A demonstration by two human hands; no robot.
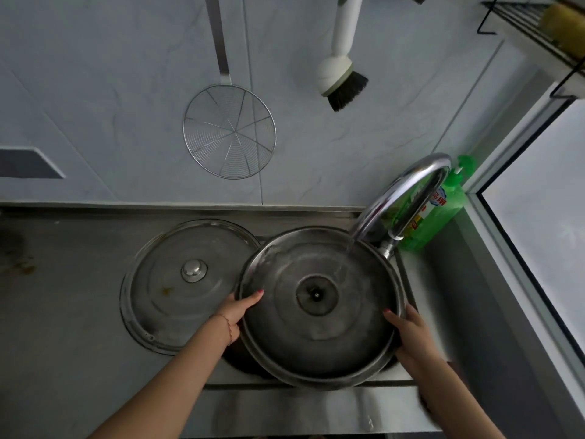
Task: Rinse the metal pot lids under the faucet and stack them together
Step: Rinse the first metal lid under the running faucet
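Observation:
A large metal lid (319,337) is held upside down over the sink, its hollow inner side facing up. My left hand (237,312) grips its left rim, thumb over the edge. My right hand (411,334) grips its right rim the same way. Water runs from the curved chrome faucet (408,198) onto the lid's upper right part. A second metal lid (177,299) with a round knob lies knob-up on the steel counter to the left, its right edge tucked under the held lid.
A green dish soap bottle (443,213) stands behind the faucet by the window frame. On the tiled wall hang a wire skimmer (229,131) and a white brush (343,74). A black wire rack (538,30) sits at top right. The sink front edge (310,388) lies below the lid.

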